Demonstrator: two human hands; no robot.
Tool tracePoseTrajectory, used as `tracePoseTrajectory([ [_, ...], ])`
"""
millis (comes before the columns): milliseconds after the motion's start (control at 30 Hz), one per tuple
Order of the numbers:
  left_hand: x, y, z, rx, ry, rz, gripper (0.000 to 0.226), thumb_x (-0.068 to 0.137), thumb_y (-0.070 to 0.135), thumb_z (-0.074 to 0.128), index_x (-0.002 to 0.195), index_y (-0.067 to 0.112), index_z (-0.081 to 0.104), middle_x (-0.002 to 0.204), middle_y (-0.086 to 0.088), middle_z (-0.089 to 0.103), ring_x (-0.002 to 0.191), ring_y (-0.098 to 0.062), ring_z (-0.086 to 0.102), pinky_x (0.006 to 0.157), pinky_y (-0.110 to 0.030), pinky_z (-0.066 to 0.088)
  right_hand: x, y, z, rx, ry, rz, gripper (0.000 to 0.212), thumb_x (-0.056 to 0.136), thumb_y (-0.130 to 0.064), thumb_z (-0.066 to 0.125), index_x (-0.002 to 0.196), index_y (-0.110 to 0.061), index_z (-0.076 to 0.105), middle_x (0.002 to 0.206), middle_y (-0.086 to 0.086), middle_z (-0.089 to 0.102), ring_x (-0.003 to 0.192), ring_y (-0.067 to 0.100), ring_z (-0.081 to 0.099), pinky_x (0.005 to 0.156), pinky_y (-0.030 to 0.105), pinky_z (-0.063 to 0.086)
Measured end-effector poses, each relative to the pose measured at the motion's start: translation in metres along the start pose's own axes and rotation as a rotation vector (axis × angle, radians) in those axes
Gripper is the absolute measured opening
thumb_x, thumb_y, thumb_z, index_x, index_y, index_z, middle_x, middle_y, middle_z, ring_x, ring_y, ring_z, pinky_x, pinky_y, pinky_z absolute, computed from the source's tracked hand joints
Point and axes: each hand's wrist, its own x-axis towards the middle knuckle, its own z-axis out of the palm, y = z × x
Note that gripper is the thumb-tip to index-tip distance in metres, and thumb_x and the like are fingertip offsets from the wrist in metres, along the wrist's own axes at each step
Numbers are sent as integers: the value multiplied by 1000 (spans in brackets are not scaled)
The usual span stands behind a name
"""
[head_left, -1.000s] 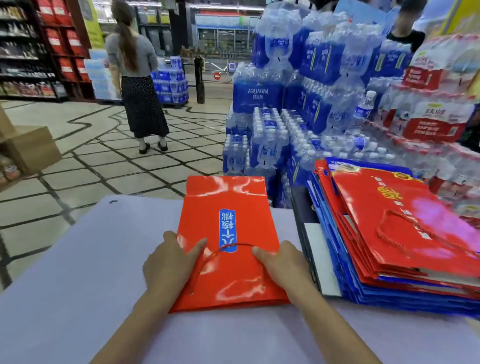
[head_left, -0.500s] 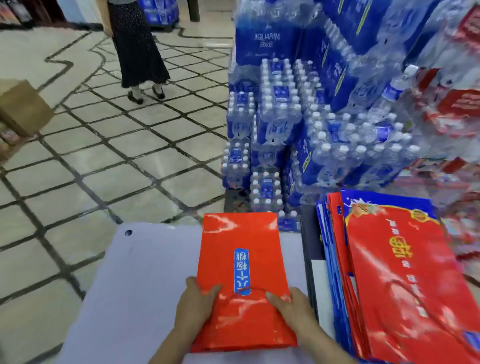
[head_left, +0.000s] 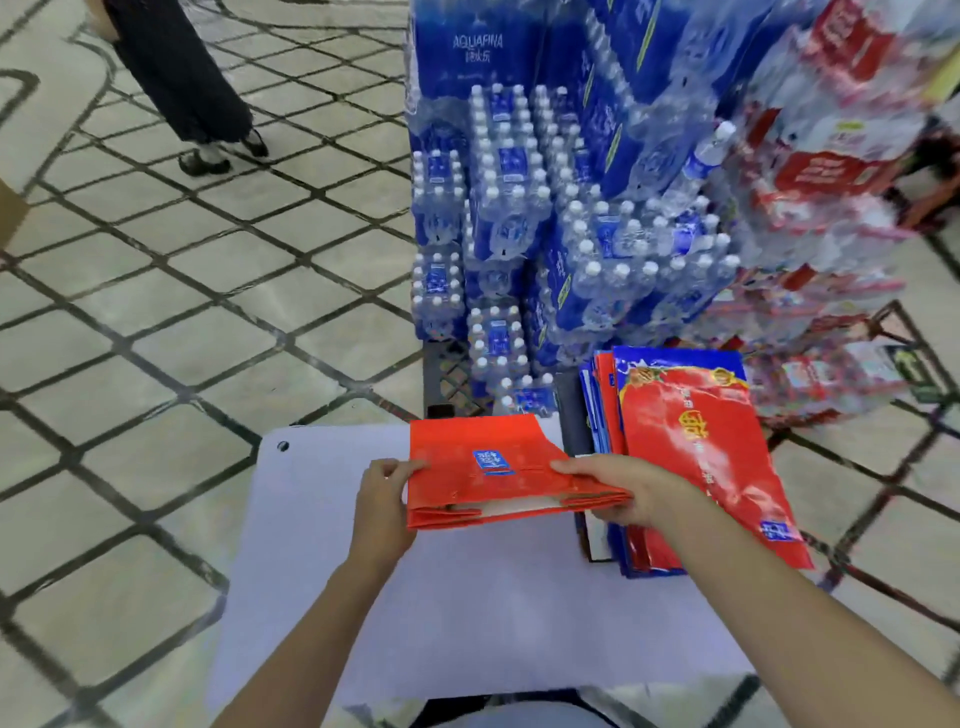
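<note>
The one camera rides on my head and looks forward and steeply down, so my forearms come up from the near edge of the frame. It sits close over the table (head_left: 311, 571), which fills the near middle, with my left hand (head_left: 382, 499) and right hand (head_left: 639, 491) just past its centre, both holding a bag (head_left: 478, 467). The wide lens bends the floor (head_left: 156, 312) tiles on the left and takes in much beyond the table: the water packs (head_left: 511, 218) stand far and right, a stack of bags (head_left: 696, 467) lies on the table's right side, and at the far left a person (head_left: 182, 67) shows only from the skirt down. The right edge is blurred.
</note>
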Motion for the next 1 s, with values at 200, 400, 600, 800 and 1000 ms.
tracePoseTrajectory([
  [200, 4, 31, 2, -366, -44, 17, 15, 92, 13, 64, 96, 27, 67, 94, 11, 70, 87, -1, 66, 74, -18, 48, -2, -11, -23, 157, 79, -196, 54, 100, -50, 39, 95, -4, 67, 74, 13, 63, 55, 23, 57, 51, 27, 42],
  [400, 20, 62, -11, -663, -162, -38, 24, 96, 23, 56, 120, 24, 60, 109, 5, 73, 97, -16, 71, 76, -26, 58, 9, 7, -13, -248, 159, -383, 46, 86, 2, 64, 123, -19, 46, 123, 2, 56, 103, 11, 54, 73, 23, 45],
  [600, 24, 87, -18, -795, -188, -90, 25, 96, 23, 56, 120, 23, 60, 112, -2, 72, 99, -24, 70, 75, -34, 59, 15, 14, -26, -114, 176, -477, 48, 77, -21, 82, 119, -18, 58, 112, 6, 65, 97, 19, 67, 74, 26, 53],
  [800, 9, 122, 34, -699, -327, -144, 35, 90, 44, 58, 122, 32, 56, 110, 3, 72, 98, -22, 70, 69, -35, 56, -1, 9, -80, 52, 159, -537, 23, 87, -5, 70, 108, -13, 66, 98, 9, 74, 76, 21, 71, 62, 31, 56],
  [1000, 1, 171, 137, -577, -263, -154, 59, 72, 15, 84, 121, 22, 52, 105, -4, 72, 89, -21, 71, 58, -27, 54, -18, 26, -184, 23, 339, -583, 19, 85, 0, 71, 103, -2, 65, 86, 10, 70, 66, 14, 66, 56, 25, 53],
])
